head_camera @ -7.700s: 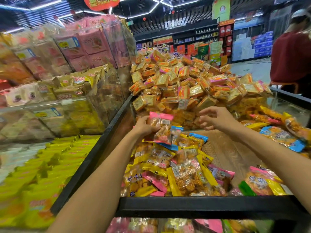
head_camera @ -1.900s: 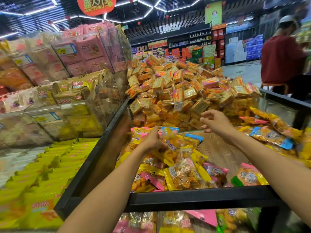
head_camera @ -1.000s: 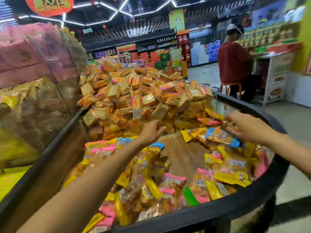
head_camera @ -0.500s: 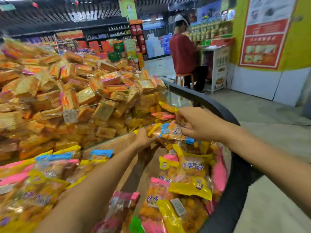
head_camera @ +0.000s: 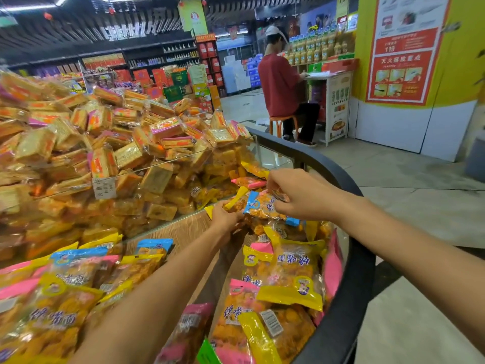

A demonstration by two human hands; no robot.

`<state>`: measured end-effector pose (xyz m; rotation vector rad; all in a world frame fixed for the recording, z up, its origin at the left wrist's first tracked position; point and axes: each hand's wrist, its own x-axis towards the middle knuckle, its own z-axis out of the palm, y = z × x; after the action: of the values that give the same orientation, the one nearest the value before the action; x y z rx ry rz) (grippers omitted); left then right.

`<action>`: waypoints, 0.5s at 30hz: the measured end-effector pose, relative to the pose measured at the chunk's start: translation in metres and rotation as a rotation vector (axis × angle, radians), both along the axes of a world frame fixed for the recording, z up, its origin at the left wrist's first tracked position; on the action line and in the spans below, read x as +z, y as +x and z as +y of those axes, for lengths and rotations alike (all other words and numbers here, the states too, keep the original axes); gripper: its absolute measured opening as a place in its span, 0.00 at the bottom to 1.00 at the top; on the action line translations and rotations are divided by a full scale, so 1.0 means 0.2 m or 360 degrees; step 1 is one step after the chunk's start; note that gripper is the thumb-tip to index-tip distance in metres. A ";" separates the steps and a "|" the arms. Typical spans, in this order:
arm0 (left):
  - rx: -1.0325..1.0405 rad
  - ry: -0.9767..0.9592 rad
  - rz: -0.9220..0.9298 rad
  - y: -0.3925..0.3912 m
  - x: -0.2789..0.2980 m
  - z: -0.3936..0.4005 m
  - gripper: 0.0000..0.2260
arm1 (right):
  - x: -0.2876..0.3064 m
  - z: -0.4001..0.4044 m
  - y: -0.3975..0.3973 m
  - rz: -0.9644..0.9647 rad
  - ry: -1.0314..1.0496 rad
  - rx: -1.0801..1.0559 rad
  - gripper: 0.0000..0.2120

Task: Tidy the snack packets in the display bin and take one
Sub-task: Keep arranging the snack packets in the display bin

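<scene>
Two hands (head_camera: 296,195), one bin (head_camera: 349,285), one seated person (head_camera: 280,85).

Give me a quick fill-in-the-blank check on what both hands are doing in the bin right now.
1. The right hand pinches a packet with a ____ top edge.
2. The left hand touches that packet's ____ side.
3. A clear ____ separates the snack packets from the heaped wafer packs.

Missing: blue; left; divider
</scene>
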<state>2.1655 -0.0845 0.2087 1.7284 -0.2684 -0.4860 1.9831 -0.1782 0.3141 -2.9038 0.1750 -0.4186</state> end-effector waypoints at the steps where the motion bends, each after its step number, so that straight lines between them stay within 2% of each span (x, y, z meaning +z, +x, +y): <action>1: 0.0029 -0.0039 0.0023 0.00 0.01 0.00 0.15 | 0.00 0.00 0.00 0.0002 0.0004 -0.0003 0.11; 9: 0.0129 -0.0089 -0.0284 0.06 0.24 0.21 0.19 | -0.02 -0.01 0.01 0.0005 0.0041 -0.0026 0.10; 15: 0.0122 -0.0161 -0.0293 -0.14 0.52 0.50 0.18 | -0.01 0.02 0.00 0.0037 -0.0064 -0.0036 0.10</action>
<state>2.1384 0.0147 0.3123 1.6797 -0.3508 -0.2531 1.9825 -0.1737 0.3128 -2.9499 0.2057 -0.3969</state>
